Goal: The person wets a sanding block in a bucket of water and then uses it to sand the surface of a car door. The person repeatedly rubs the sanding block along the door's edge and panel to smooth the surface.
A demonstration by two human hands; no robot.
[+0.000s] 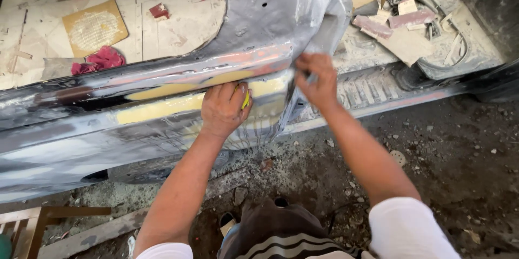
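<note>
L hand flat, grip clamped on yellow pad | R hand pinching car panel edge

Soft, even daylight filled the frame, brightest across the pale floor at upper left, which looked nearly washed out. The sanded car panel carried dull glare streaks along its ridge. The dirt ground at lower right lay dimmer, with faint, soft shadows. Edges bent slightly, perhaps from a wide lens. Focus was mildly soft throughout.
</note>
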